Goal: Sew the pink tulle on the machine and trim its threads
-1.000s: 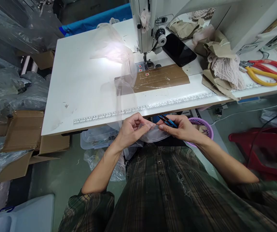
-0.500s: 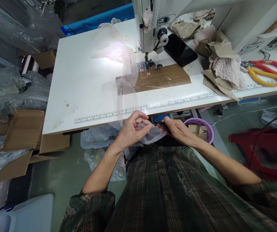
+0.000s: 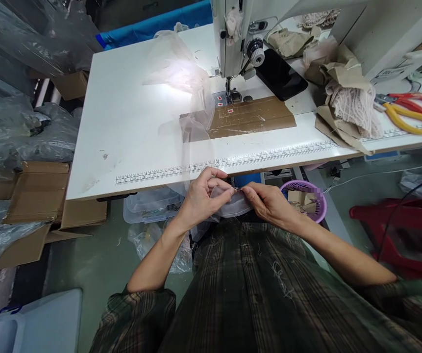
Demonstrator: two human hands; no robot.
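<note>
My left hand [image 3: 208, 195] is closed, pinching the edge of a sheer pale fabric [image 3: 229, 207] between thumb and fingers, just off the table's front edge. My right hand [image 3: 269, 203] is closed on a slim dark pointed tool [image 3: 237, 189], like tweezers or snips. Only its thin tip shows, touching or very near the fabric at my left fingertips; the palm hides the rest. A strip of sheer fabric [image 3: 198, 110] runs over the tabletop beside the sewing machine [image 3: 229, 49] and down over the edge to my left hand.
The white table [image 3: 122, 122] carries a printed ruler along its front. Brown tape [image 3: 255, 117], a black phone [image 3: 281, 74], wrapped lace [image 3: 354, 108] and red and yellow-handled scissors [image 3: 412, 115] lie there. Below are a purple basket [image 3: 321, 201], a red stool [image 3: 387, 230] and cardboard boxes [image 3: 37, 191].
My right hand has moved slightly left and turned, bringing the tool's tip to my left fingertips. More of the tool is hidden now. The view has shifted slightly.
</note>
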